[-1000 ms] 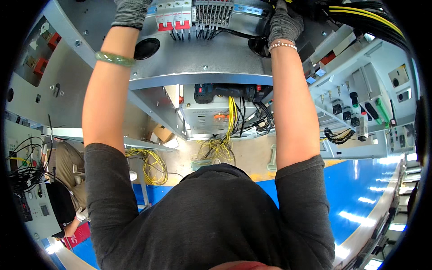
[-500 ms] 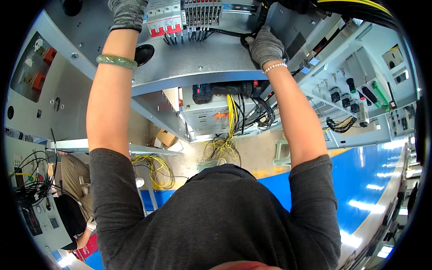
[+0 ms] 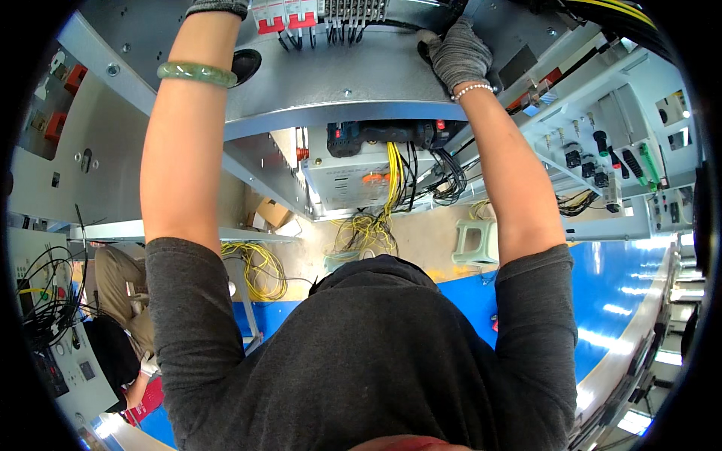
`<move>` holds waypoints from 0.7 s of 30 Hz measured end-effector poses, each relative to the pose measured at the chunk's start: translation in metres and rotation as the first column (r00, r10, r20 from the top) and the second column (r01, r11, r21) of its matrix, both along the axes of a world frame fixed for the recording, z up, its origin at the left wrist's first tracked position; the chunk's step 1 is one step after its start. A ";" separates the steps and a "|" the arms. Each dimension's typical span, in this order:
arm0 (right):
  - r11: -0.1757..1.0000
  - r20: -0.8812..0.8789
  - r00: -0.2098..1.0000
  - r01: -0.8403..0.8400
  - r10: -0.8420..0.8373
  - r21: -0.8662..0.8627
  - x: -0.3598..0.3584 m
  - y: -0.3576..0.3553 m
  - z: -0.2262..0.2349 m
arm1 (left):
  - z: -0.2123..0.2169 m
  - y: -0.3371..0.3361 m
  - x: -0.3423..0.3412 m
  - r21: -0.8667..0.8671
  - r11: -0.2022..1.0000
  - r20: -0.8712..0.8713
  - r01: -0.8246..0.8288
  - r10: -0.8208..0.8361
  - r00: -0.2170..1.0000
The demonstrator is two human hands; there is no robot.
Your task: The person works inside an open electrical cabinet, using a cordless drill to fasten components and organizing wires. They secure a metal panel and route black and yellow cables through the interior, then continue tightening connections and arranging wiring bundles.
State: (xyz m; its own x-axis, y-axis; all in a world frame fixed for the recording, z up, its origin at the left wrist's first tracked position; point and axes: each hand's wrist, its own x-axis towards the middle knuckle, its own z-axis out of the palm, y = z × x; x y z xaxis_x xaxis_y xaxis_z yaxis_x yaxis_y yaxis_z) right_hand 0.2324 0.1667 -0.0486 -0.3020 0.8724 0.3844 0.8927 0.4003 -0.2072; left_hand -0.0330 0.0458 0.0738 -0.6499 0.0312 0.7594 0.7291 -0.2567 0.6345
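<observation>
My right hand point(image 3: 460, 59), in a grey knit glove, is closed around a black cable bundle point(image 3: 450, 13) at the right side of a grey metal mounting panel point(image 3: 338, 83). Its thumb points left, beside a dark loop of the bundle. At the top edge only the glove cuff of my left hand point(image 3: 216, 7) shows; its fingers are out of the picture. Just right of that cuff are circuit breakers point(image 3: 282, 16) with red lower parts. A terminal block point(image 3: 355, 10) with black wires below it sits between my hands. A black-rimmed hole point(image 3: 247, 66) lies by my left wrist.
Below the panel's front edge lies a dark blue power tool point(image 3: 346, 139), with yellow cables point(image 3: 392, 173) hanging nearby. An open cabinet door with switches point(image 3: 575, 156) stands right. A pale green stool point(image 3: 475, 242) is on the floor. Another person point(image 3: 120, 293) works at lower left.
The panel has shifted up and slightly right in the picture, taking most of my left hand out of view. My right hand remains on the cable bundle, its fingers now pointing more upward.
</observation>
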 end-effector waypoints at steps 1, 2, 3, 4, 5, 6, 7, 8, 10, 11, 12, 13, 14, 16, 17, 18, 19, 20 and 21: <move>1.000 0.006 1.000 -0.030 0.030 -0.003 -0.002 0.000 0.002 | 0.001 -0.005 0.000 -0.020 0.999 -0.020 -0.033 0.032 0.999; 0.999 0.012 1.000 -0.028 0.029 -0.025 -0.006 0.004 0.002 | 0.002 -0.011 0.000 -0.040 0.997 -0.041 -0.064 0.063 0.997; 1.000 -0.030 1.000 -0.008 0.008 -0.016 -0.008 0.001 0.004 | 0.001 -0.011 -0.001 -0.057 0.995 -0.061 -0.086 0.083 0.995; 1.000 -0.073 0.997 0.013 -0.014 -0.008 -0.011 -0.002 0.006 | 0.000 -0.009 -0.004 -0.049 0.996 -0.056 -0.072 0.070 0.996; 0.999 -0.115 0.993 0.036 -0.036 -0.001 -0.013 -0.005 0.007 | 0.000 -0.011 -0.004 -0.075 0.991 -0.062 -0.115 0.110 0.992; 1.000 -0.067 0.998 0.015 -0.016 -0.006 -0.013 -0.001 0.009 | 0.002 -0.012 -0.003 -0.097 0.983 -0.070 -0.153 0.147 0.987; 1.000 -0.095 0.995 0.017 -0.016 0.013 -0.013 -0.001 0.007 | 0.004 -0.013 -0.001 -0.118 0.974 -0.080 -0.192 0.183 0.980; 0.999 -0.124 0.992 0.020 -0.016 0.032 -0.013 -0.002 0.005 | 0.002 -0.011 -0.002 -0.108 0.978 -0.083 -0.177 0.168 0.982; 1.000 -0.124 0.992 -0.004 0.007 0.024 -0.014 -0.001 0.009 | 0.003 -0.008 -0.008 -0.065 0.985 -0.097 -0.160 0.154 0.983; 1.000 -0.092 0.996 -0.024 0.023 -0.011 -0.012 0.002 0.007 | 0.002 -0.009 -0.006 -0.073 0.991 -0.048 -0.115 0.112 0.993; 0.998 -0.060 0.997 -0.040 0.037 -0.043 -0.010 0.008 0.007 | 0.002 -0.008 0.000 -0.075 0.995 0.000 -0.066 0.066 0.998; 0.997 -0.062 0.997 -0.058 0.055 -0.051 -0.008 0.011 0.006 | 0.005 -0.011 0.008 -0.076 0.997 0.047 -0.019 0.023 0.999; 0.995 -0.063 0.995 -0.079 0.075 -0.059 -0.006 0.013 0.005 | 0.009 -0.018 0.017 -0.135 0.989 0.062 -0.061 0.070 0.996; 0.986 -0.019 0.992 -0.127 0.126 -0.105 -0.010 0.000 0.013 | 0.000 -0.020 -0.002 -0.064 0.995 0.000 -0.071 0.071 0.997; 0.989 -0.029 0.996 -0.091 0.089 -0.118 -0.007 0.001 0.012 | -0.003 -0.013 0.000 -0.030 0.999 -0.026 -0.036 0.035 0.999; 0.990 -0.038 0.998 -0.057 0.052 -0.131 -0.005 0.004 0.009 | -0.005 -0.007 0.000 -0.050 0.997 -0.024 -0.052 0.051 0.998; 0.989 -0.046 0.999 -0.021 0.014 -0.146 -0.003 0.007 0.007 | -0.005 -0.001 0.000 -0.064 0.997 -0.021 -0.053 0.052 0.998; 0.985 -0.036 0.999 -0.002 -0.004 -0.170 -0.003 0.006 0.012 | -0.003 0.000 0.002 -0.083 0.994 -0.026 -0.067 0.065 0.998; 0.988 -0.070 0.997 -0.018 0.007 -0.155 -0.005 0.006 0.012 | -0.004 -0.004 0.003 -0.108 0.990 -0.025 -0.088 0.086 0.996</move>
State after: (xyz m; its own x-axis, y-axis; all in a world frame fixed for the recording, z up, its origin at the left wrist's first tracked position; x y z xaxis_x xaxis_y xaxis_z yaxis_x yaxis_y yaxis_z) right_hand 0.2277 0.1724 -0.0363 -0.2907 0.9193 0.2652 0.8690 0.3697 -0.3290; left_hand -0.0301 0.0415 0.0695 -0.6379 0.0584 0.7679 0.7589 -0.1218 0.6397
